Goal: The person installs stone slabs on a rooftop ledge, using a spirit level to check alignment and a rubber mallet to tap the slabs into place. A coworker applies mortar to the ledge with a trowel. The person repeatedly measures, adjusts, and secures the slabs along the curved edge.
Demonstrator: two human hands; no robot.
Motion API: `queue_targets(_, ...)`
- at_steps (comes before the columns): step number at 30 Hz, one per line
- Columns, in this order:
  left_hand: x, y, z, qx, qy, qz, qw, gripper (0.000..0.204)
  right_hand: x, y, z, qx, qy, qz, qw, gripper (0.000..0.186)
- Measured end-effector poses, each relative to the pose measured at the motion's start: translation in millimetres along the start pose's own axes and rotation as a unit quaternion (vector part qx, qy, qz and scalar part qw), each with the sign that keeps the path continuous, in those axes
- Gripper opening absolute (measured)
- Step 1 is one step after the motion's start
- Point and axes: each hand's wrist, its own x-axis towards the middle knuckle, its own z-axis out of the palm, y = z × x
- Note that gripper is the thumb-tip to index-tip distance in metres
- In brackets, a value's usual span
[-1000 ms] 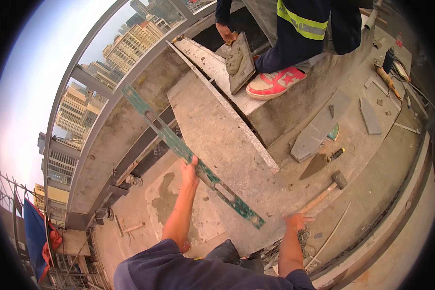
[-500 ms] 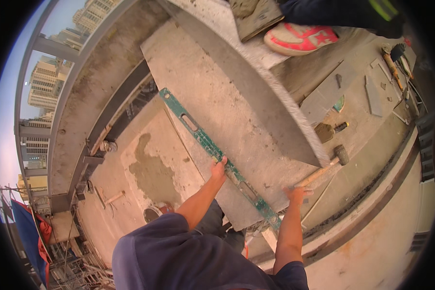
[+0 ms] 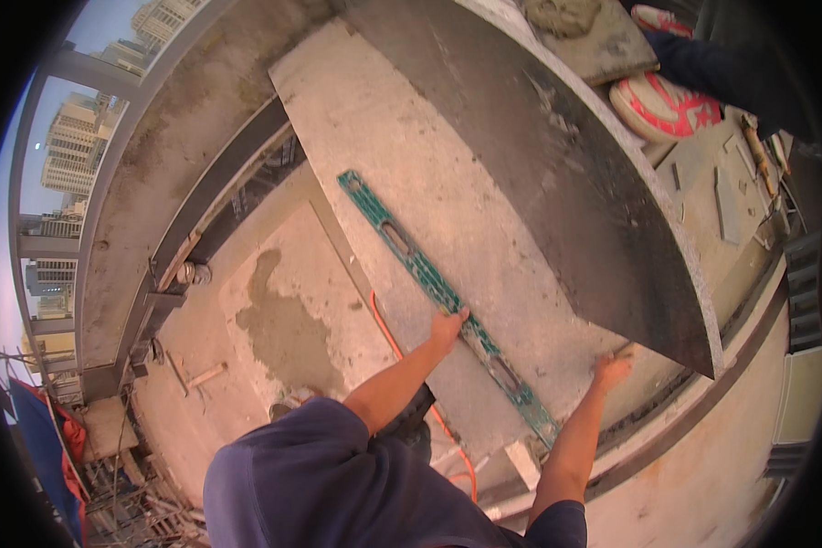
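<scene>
My left hand (image 3: 449,331) is closed round a long green spirit level (image 3: 420,269), a little below its middle. The level lies slantwise over a pale stone slab (image 3: 511,237) with slots in its body showing. By the slab's near right corner, my right hand (image 3: 614,367) is closed on the end of a mallet's wooden handle (image 3: 627,350). The mallet's head is hidden behind a tall dark panel (image 3: 603,196) that stands along the slab's right side.
Wet mortar (image 3: 288,324) is spread on the floor at left, near a hammer (image 3: 207,375). An orange cord (image 3: 438,420) runs beside the slab. A co-worker's red-and-white shoe (image 3: 662,108) and a mortar-laden board (image 3: 589,41) are beyond the panel. A parapet (image 3: 169,146) bounds the left.
My view has shifted, and both hands sit farther right in it. The dark panel covers more of the right side. The mallet's head, visible before, is out of sight. My left hand stays on the level.
</scene>
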Motion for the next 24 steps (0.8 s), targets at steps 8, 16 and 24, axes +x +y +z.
queue_targets(8,12,59,-38,0.437,-0.187,-0.039,0.879,0.084,-18,-17,4,0.042,0.012,0.051,0.998,0.053)
queue_targets(16,50,73,-81,0.453,-0.341,0.024,0.823,0.087,-221,-145,-73,0.242,0.138,-0.006,0.96,0.046)
queue_targets(24,97,125,-288,0.396,-0.434,0.191,0.786,0.029,-516,-217,-14,0.309,0.055,0.148,0.938,0.032)
